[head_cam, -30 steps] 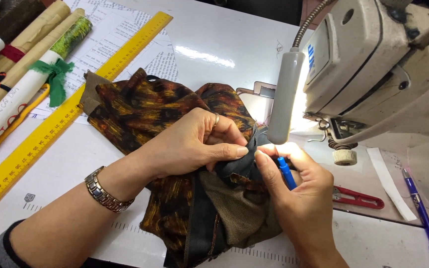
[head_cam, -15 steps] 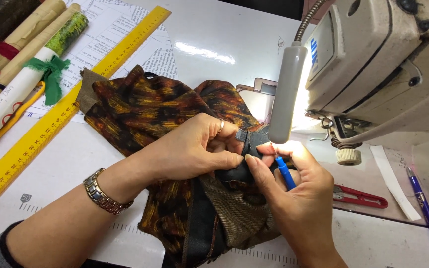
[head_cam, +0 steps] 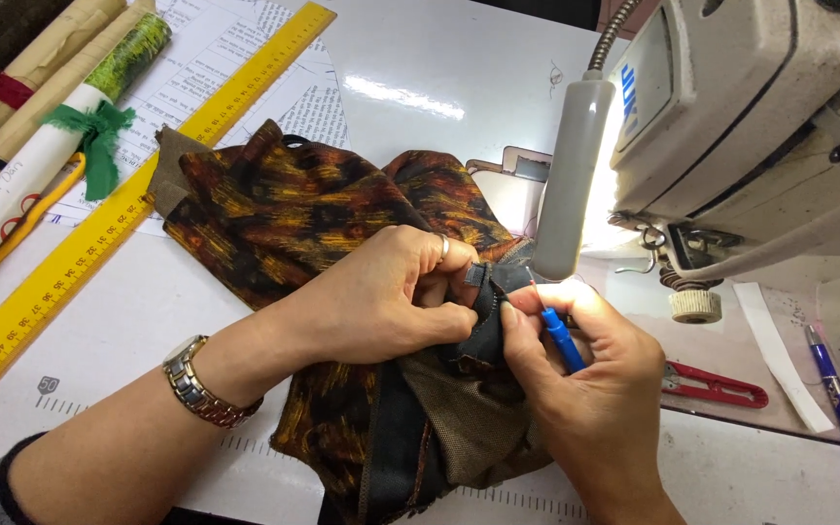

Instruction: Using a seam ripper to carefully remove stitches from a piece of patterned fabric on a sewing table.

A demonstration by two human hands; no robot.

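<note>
The right hand (head_cam: 595, 389) pinches a blue-handled seam ripper (head_cam: 561, 335) between thumb and forefinger, its thin tip lying against a dark band (head_cam: 486, 326) on the patterned garment (head_cam: 294, 219). The left hand (head_cam: 391, 297) has its fingers (head_cam: 459, 316) pressed together on a fold of that band, right beside the tip. The likeliest trouble is a slip: with so little room between tip and fingertips, a push too hard could prick the left hand or snag the cloth itself rather than a thread. If the pinch loosens, the fold would go slack and the tip would be harder to steer.

The garment lies bunched in the middle of the white desk (head_cam: 439, 68), just left of the sewing machine (head_cam: 760, 126) and under its lamp (head_cam: 571, 175). It is woven in orange, rust and black blotches, with an olive-brown lining (head_cam: 469, 418) turned out near the wearer. A yellow ruler (head_cam: 138, 204) lies to the left, red snips (head_cam: 717, 386) to the right.
</note>
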